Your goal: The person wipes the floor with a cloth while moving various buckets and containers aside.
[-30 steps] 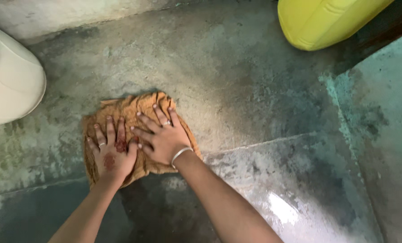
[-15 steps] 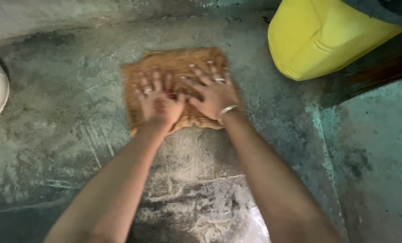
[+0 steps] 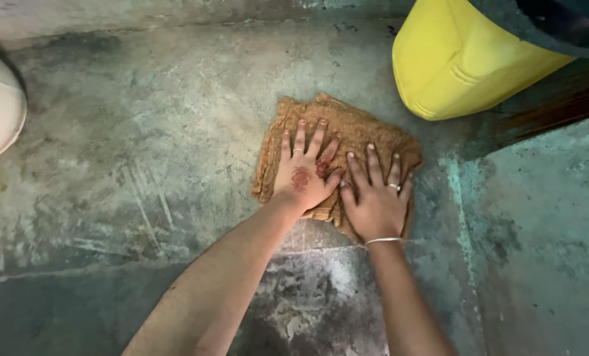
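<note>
Movement: both hands and the cloth have slid right and nearer, toward the yellow container (image 3: 466, 59).
Left hand (image 3: 302, 177): flat, fingers spread, pressing the brown cloth (image 3: 354, 128).
Right hand (image 3: 375, 201): flat beside it, pressing the same cloth.
Cloth: spread on the concrete floor (image 3: 143, 165).
Progress: floor looks damp and streaked; pale patches remain nearer.

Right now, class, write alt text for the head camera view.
Both hands, left hand and right hand, press flat on a brown cloth spread on a wet concrete floor, near a yellow container.
</note>
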